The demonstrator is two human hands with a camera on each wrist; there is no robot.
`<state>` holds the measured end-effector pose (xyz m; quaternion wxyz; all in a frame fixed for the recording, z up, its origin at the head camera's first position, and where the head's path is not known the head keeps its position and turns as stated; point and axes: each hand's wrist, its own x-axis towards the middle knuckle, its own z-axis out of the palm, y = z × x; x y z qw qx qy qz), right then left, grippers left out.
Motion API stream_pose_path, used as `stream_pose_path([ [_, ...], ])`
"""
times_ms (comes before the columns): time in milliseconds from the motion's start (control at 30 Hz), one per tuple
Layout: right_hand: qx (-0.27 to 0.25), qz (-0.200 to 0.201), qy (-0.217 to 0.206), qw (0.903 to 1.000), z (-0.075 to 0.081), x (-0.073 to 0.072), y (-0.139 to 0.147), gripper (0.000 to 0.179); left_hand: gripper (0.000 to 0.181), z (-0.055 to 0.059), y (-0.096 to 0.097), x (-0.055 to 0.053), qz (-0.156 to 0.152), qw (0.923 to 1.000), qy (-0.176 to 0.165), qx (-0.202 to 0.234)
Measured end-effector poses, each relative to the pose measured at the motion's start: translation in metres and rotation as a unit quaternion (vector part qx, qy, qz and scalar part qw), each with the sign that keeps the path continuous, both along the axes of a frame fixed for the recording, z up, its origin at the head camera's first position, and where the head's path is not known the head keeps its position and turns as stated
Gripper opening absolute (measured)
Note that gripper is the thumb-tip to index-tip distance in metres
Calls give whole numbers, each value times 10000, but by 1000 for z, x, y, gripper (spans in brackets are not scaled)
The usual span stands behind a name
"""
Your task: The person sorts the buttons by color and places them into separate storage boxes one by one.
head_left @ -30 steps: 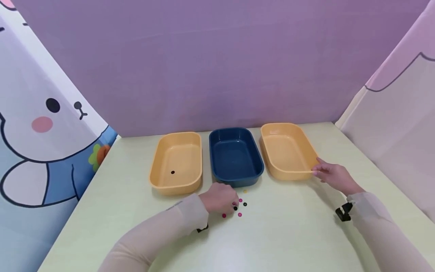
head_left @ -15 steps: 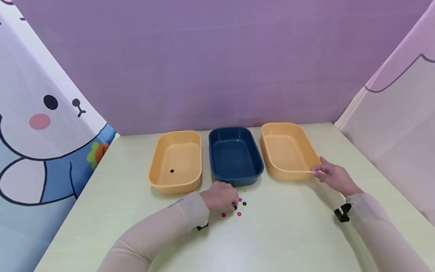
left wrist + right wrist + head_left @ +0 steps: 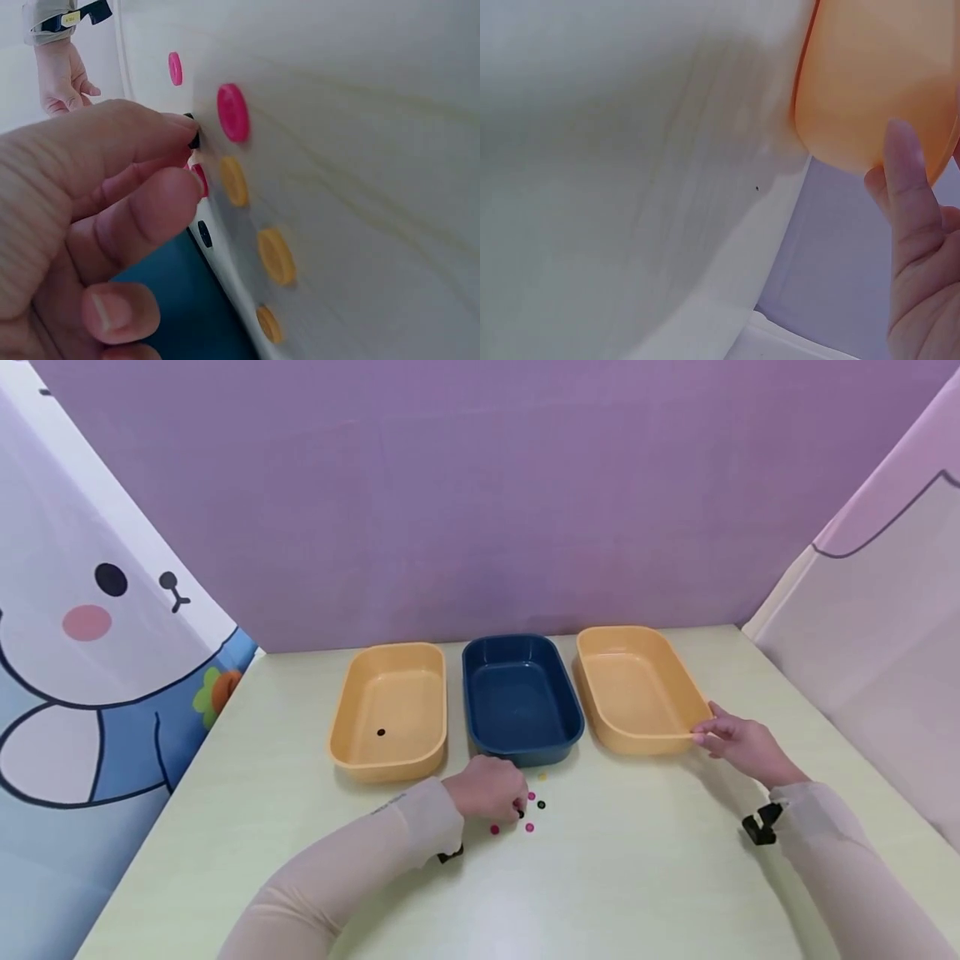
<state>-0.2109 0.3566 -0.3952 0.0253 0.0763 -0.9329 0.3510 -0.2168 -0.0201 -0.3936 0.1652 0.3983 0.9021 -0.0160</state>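
Observation:
My left hand (image 3: 486, 789) is low over the table in front of the blue tray (image 3: 525, 758), pinching a black button (image 3: 193, 132) between thumb and index finger. Around its fingertips lie a pink button (image 3: 233, 112), a yellow button (image 3: 276, 256) and another black button (image 3: 542, 805); in the head view the hand hides some of them. At the right, my right hand (image 3: 742, 747) grips the near right corner of a yellow-orange tray (image 3: 645, 745), the thumb against its wall in the right wrist view.
A second yellow-orange tray (image 3: 390, 772) stands left of the blue one, with one black button (image 3: 381, 732) inside. All three trays stand in a row towards the back of the pale table (image 3: 600, 877). Purple fabric (image 3: 480, 510) closes off the back.
Both hands stay almost in place, the left at the buttons and the right on the tray corner. The head view has shifted slightly.

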Motion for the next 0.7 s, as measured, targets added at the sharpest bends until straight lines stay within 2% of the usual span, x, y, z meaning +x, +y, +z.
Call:
stream_pose_path([
  [233,-87,-22,-215,9997,2,1,1,26,15,-2,3,-1,-51,9999,150,-68],
  [467,-54,45,-61,10000,2,0,1,23,37,-3,1,0,-118,9988,428,-192],
  [700,112,18,36,9999,1,-1,0,22,41,-3,0,1,-195,9989,387,-161],
])
